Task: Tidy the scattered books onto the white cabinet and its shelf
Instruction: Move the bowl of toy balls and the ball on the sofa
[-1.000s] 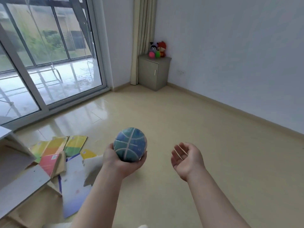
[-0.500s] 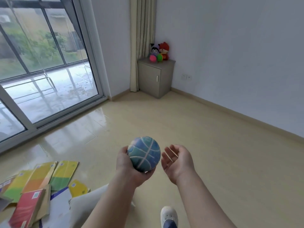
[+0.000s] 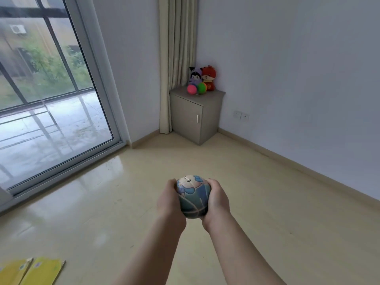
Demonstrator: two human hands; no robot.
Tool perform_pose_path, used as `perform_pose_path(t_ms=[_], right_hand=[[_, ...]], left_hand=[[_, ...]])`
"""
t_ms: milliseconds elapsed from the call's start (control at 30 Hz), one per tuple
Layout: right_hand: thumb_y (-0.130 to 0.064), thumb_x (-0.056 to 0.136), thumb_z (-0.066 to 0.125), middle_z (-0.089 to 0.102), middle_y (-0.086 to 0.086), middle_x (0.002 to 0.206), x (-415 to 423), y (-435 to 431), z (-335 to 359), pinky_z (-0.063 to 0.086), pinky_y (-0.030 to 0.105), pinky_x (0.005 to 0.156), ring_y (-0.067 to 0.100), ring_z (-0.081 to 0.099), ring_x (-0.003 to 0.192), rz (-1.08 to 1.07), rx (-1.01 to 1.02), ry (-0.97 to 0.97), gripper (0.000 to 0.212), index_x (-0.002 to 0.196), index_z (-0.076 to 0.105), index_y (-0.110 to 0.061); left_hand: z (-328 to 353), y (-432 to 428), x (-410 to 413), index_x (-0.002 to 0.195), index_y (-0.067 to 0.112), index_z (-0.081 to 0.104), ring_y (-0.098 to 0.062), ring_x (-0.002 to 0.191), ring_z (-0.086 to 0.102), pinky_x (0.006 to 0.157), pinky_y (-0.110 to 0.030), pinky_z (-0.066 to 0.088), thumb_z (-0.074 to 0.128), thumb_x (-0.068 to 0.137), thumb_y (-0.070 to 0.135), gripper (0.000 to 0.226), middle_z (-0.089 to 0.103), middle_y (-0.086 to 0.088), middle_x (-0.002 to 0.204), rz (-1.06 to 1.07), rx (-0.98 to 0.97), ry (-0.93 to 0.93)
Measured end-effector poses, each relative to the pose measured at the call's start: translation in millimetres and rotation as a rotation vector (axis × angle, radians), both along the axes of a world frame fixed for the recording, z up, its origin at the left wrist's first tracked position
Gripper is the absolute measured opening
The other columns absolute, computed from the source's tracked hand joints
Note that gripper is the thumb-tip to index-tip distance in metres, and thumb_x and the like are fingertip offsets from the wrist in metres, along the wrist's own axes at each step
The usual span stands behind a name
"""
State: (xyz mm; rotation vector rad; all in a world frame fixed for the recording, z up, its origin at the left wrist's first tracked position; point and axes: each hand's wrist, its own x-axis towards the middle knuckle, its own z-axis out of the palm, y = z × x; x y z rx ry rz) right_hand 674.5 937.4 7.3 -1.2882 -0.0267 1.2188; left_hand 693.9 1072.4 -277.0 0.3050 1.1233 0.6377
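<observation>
Since half a second ago our right hand (image 3: 218, 200) has closed onto the small blue-green patterned ball (image 3: 194, 197), which both hands now grip at lower centre of the frame. Our left hand (image 3: 169, 199) curls its fingers round the ball's left side, our right round its right side. Two thin yellow books (image 3: 39, 271) lie flat on the beige floor (image 3: 267, 202) in the lower left corner, well apart from the hands. Farther off, at upper centre, a small grey cabinet (image 3: 186, 118) carries two plush toys (image 3: 202, 76), a pink ball (image 3: 191, 89) and a green ball (image 3: 202, 88), beside a cream curtain (image 3: 176, 58).
</observation>
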Motion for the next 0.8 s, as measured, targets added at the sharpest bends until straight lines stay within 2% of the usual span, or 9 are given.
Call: perform_pose_path(t_ms=[33, 67, 100, 167, 267, 367, 533, 700, 800], right_hand=[[-0.015, 0.095, 0.043, 0.058, 0.006, 0.054, 10.8, 23.8, -2.1, 0.044, 0.024, 0.073, 0.011, 0.057, 0.074, -0.074, -0.020, -0.010, 0.043, 0.060, 0.066, -0.004], [-0.022, 0.091, 0.045, 0.066, 0.010, 0.075, 30.6, 41.0, -27.1, 0.049, 0.026, 0.063, 0.021, 0.062, 0.075, -0.083, -0.067, -0.030, 0.031, 0.083, 0.069, -0.004], [-0.026, 0.090, 0.046, 0.068, 0.013, 0.087, 38.6, 59.1, -26.7, 0.049, 0.026, 0.058, 0.026, 0.063, 0.073, -0.121, -0.100, -0.037, 0.029, 0.094, 0.067, -0.006], [-0.025, 0.088, 0.045, 0.066, 0.013, 0.091, 68.0, 124.7, -40.5, 0.049, 0.026, 0.056, 0.027, 0.061, 0.069, -0.129, -0.153, -0.086, 0.027, 0.094, 0.064, -0.007], [-0.025, 0.089, 0.045, 0.066, 0.012, 0.090, 99.8, 205.1, -34.6, 0.049, 0.029, 0.060, 0.027, 0.061, 0.070, -0.099, -0.156, -0.128, 0.025, 0.090, 0.063, -0.008], [-0.028, 0.089, 0.045, 0.067, 0.013, 0.093, 130.7, 290.5, -31.4, 0.053, 0.035, 0.072, 0.028, 0.063, 0.075, -0.087, -0.157, -0.101, 0.026, 0.090, 0.063, -0.009], [-0.031, 0.092, 0.044, 0.068, 0.013, 0.096, 190.9, 415.1, -28.4, 0.053, 0.034, 0.068, 0.027, 0.064, 0.075, -0.134, -0.165, -0.053, 0.028, 0.092, 0.062, -0.010], [-0.031, 0.093, 0.044, 0.069, 0.014, 0.096, 248.5, 484.9, -43.5, 0.055, 0.036, 0.071, 0.027, 0.066, 0.076, -0.128, -0.167, -0.003, 0.030, 0.098, 0.064, -0.008], [-0.026, 0.094, 0.043, 0.068, 0.011, 0.084, 300.3, 550.2, -56.6, 0.054, 0.033, 0.063, 0.026, 0.065, 0.069, -0.131, -0.149, 0.026, 0.027, 0.091, 0.064, -0.009]], left_hand=[[78.0, -2.5, -8.8, 0.088, 0.035, 0.071, -0.002, 0.086, 0.057, 0.083, -0.029, 0.039, 0.054, 0.082, 0.056, 0.028, 0.068, 0.020, 0.095, 0.041, -0.006, -0.044], [207.9, -33.2, -28.3, 0.077, 0.019, 0.068, -0.018, 0.076, 0.061, 0.078, -0.036, 0.048, 0.049, 0.089, 0.036, 0.028, 0.070, 0.003, 0.083, 0.050, -0.035, -0.022], [238.5, -33.6, -31.6, 0.075, 0.009, 0.064, -0.026, 0.071, 0.060, 0.072, -0.036, 0.049, 0.044, 0.090, 0.027, 0.030, 0.067, -0.008, 0.076, -0.027, 0.054, -0.029], [241.5, 22.0, -16.8, 0.089, 0.004, 0.065, -0.029, 0.073, 0.061, 0.066, -0.032, 0.048, 0.041, 0.089, 0.026, 0.032, 0.067, -0.014, 0.083, -0.047, 0.152, 0.022], [240.0, 105.3, 16.5, 0.102, 0.004, 0.065, -0.031, 0.082, 0.064, 0.071, -0.034, 0.051, 0.044, 0.087, 0.028, 0.035, 0.069, -0.017, 0.100, -0.012, 0.128, 0.067], [251.9, 190.3, 41.1, 0.090, 0.004, 0.063, -0.031, 0.079, 0.065, 0.075, -0.037, 0.053, 0.046, 0.088, 0.025, 0.028, 0.068, -0.016, 0.091, -0.007, 0.178, 0.083], [262.0, 319.7, 102.7, 0.084, 0.006, 0.060, -0.036, 0.089, 0.066, 0.088, -0.055, 0.050, 0.047, 0.087, 0.023, 0.022, 0.067, -0.017, 0.088, -0.047, 0.190, 0.154], [246.9, 393.2, 156.5, 0.083, 0.006, 0.060, -0.035, 0.089, 0.066, 0.092, -0.050, 0.050, 0.051, 0.087, 0.024, 0.020, 0.068, -0.016, 0.086, -0.084, 0.143, 0.089], [237.8, 463.3, 208.4, 0.084, 0.005, 0.060, -0.035, 0.084, 0.065, 0.092, -0.047, 0.050, 0.056, 0.085, 0.021, 0.017, 0.067, -0.017, 0.087, -0.100, 0.158, 0.085]])
